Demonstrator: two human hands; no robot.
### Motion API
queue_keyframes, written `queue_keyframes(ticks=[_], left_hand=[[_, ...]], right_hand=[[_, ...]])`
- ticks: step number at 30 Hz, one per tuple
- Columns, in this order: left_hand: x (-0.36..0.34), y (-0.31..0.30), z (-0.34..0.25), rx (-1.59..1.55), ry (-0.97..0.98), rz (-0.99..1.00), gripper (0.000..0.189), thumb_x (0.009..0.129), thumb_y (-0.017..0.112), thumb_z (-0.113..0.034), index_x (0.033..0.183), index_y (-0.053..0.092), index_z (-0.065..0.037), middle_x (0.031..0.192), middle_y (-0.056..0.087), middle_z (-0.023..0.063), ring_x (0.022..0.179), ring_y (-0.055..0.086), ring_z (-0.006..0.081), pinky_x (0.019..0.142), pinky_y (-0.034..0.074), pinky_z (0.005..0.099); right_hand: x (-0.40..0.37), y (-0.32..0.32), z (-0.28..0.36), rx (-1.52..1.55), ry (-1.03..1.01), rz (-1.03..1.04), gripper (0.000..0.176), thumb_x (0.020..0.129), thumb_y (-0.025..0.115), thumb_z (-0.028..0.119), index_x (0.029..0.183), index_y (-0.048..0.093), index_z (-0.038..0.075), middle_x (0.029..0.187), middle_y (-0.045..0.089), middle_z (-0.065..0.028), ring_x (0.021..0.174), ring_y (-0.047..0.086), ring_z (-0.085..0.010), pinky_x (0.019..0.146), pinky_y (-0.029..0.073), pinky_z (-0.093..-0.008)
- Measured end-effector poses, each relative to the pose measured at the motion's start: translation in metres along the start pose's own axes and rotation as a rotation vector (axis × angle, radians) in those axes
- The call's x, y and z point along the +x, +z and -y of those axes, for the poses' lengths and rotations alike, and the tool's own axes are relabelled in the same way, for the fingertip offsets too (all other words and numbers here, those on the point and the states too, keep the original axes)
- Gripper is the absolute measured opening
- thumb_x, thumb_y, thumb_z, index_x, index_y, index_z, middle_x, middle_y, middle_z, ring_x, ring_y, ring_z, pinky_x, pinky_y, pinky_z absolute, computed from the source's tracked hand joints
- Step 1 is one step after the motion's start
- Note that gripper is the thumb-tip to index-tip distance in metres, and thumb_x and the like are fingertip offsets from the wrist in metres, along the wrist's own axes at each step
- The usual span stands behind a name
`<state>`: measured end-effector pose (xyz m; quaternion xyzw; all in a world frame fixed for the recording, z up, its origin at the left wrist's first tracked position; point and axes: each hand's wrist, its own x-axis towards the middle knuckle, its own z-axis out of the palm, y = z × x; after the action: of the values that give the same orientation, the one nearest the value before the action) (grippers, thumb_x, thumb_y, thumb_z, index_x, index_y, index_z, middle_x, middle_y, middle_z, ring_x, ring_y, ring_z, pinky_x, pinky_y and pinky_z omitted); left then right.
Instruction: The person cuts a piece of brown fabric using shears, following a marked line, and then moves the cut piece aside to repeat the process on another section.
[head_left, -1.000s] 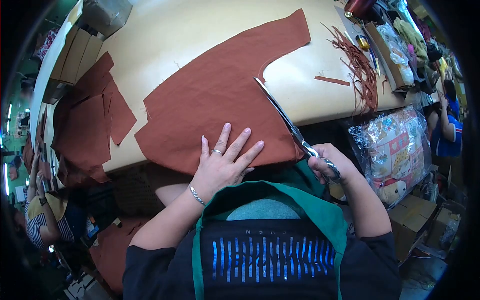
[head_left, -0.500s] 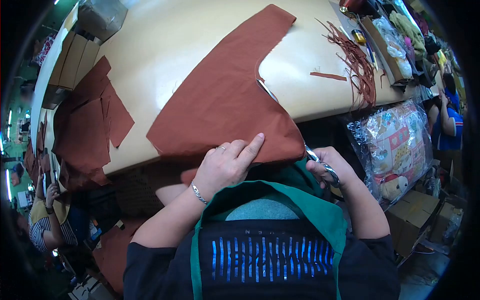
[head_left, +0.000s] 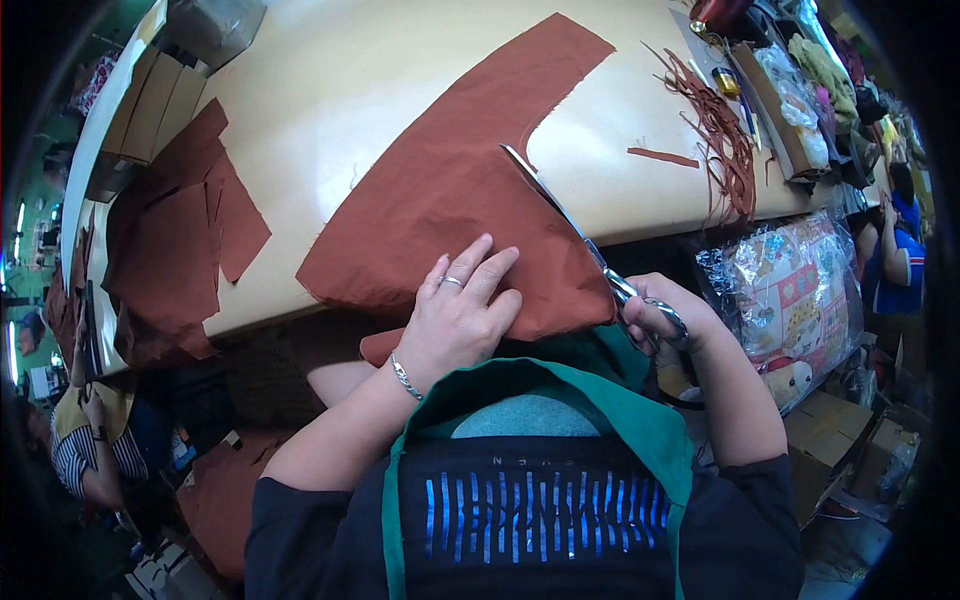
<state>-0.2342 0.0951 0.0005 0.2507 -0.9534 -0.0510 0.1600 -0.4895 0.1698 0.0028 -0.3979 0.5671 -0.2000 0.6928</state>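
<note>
A large piece of rust-brown fabric (head_left: 430, 190) lies over the table's front edge. My left hand (head_left: 460, 315) rests on its lower part, fingers apart, a ring and a bracelet on it. On the right, my right hand (head_left: 665, 315) is closed round the handles of metal scissors (head_left: 565, 213). One long blade shows on top of the fabric along its right edge, its tip near the inner curve. The other blade is hidden. A thin fabric strip (head_left: 662, 157) and a heap of narrow strips (head_left: 730, 165) lie to the right on the table.
More brown fabric (head_left: 165, 250) and cardboard boxes (head_left: 155, 115) are at the left of the table (head_left: 320, 75). A box of supplies (head_left: 785, 110) stands at the right edge, above a plastic-wrapped patterned bundle (head_left: 790, 300). Other people work at far left and far right.
The scissors' upper blade now shows on top of the fabric, its tip farther up and left. My left hand's fingers have spread. The fabric's top end has shifted slightly right.
</note>
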Motion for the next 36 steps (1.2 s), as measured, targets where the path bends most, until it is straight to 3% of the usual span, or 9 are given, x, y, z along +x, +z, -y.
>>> queue_keyframes(ticks=[3, 9, 12, 15, 21, 33, 36], left_hand=[[0.0, 0.0, -0.001, -0.016, -0.041, 0.131, 0.012, 0.075, 0.05, -0.017, 0.083, 0.053, -0.009, 0.125, 0.042, 0.0109, 0.118, 0.039, 0.032, 0.087, 0.037, 0.0542], [0.004, -0.001, -0.005, -0.172, -0.137, 0.214, 0.017, 0.077, 0.046, -0.011, 0.094, 0.046, -0.007, 0.128, 0.04, 0.0132, 0.118, 0.038, 0.0345, 0.087, 0.036, 0.0562], [0.01, -0.006, -0.01, -0.281, -0.198, 0.213, 0.021, 0.075, 0.047, -0.003, 0.095, 0.044, -0.005, 0.127, 0.04, 0.0153, 0.117, 0.039, 0.0347, 0.087, 0.037, 0.0536], [0.01, 0.003, -0.009, -0.31, -0.158, 0.119, 0.022, 0.076, 0.047, -0.011, 0.097, 0.043, -0.005, 0.124, 0.043, 0.0176, 0.109, 0.046, 0.0365, 0.083, 0.044, 0.0479], [0.019, -0.001, -0.014, -0.474, -0.136, 0.036, 0.04, 0.067, 0.05, 0.002, 0.106, 0.041, 0.002, 0.113, 0.048, 0.0221, 0.099, 0.053, 0.0341, 0.079, 0.048, 0.0353], [0.023, 0.009, -0.02, -0.721, -0.139, -0.003, 0.056, 0.064, 0.055, 0.005, 0.116, 0.034, 0.002, 0.11, 0.047, 0.0197, 0.098, 0.053, 0.0311, 0.078, 0.046, 0.0351], [0.024, 0.008, -0.021, -0.898, -0.207, 0.167, 0.05, 0.07, 0.053, 0.003, 0.116, 0.033, 0.003, 0.109, 0.047, 0.0191, 0.098, 0.053, 0.0295, 0.079, 0.046, 0.0333]], right_hand=[[0.0, 0.002, 0.001, -0.001, -0.008, -0.024, 0.061, 0.064, 0.059, 0.065, 0.074, 0.051, 0.005, 0.052, 0.045, 0.0007, 0.043, 0.047, -0.0075, 0.04, 0.04, -0.0202], [-0.004, 0.008, -0.003, 0.045, -0.02, -0.086, 0.06, 0.062, 0.061, 0.064, 0.067, 0.051, 0.006, 0.05, 0.044, 0.0013, 0.04, 0.046, -0.0076, 0.038, 0.039, -0.0202], [-0.006, 0.011, -0.008, 0.063, -0.021, -0.114, 0.059, 0.061, 0.062, 0.064, 0.066, 0.05, 0.006, 0.049, 0.045, 0.0012, 0.039, 0.047, -0.0078, 0.037, 0.038, -0.0203], [-0.006, 0.013, -0.014, 0.033, -0.018, -0.138, 0.058, 0.062, 0.061, 0.063, 0.064, 0.049, 0.006, 0.048, 0.045, 0.0013, 0.038, 0.047, -0.0079, 0.036, 0.037, -0.0205], [-0.011, 0.02, -0.02, 0.027, -0.023, -0.191, 0.055, 0.065, 0.062, 0.06, 0.063, 0.048, 0.006, 0.047, 0.044, 0.0019, 0.037, 0.046, -0.0071, 0.035, 0.036, -0.0203], [-0.02, 0.029, -0.026, 0.033, -0.039, -0.243, 0.053, 0.068, 0.062, 0.055, 0.068, 0.05, 0.004, 0.05, 0.046, 0.0008, 0.04, 0.047, -0.0071, 0.036, 0.037, -0.0205], [-0.019, 0.024, -0.029, 0.05, -0.096, -0.171, 0.057, 0.067, 0.061, 0.059, 0.07, 0.05, 0.003, 0.051, 0.047, -0.0005, 0.042, 0.049, -0.0092, 0.038, 0.038, -0.0219]])
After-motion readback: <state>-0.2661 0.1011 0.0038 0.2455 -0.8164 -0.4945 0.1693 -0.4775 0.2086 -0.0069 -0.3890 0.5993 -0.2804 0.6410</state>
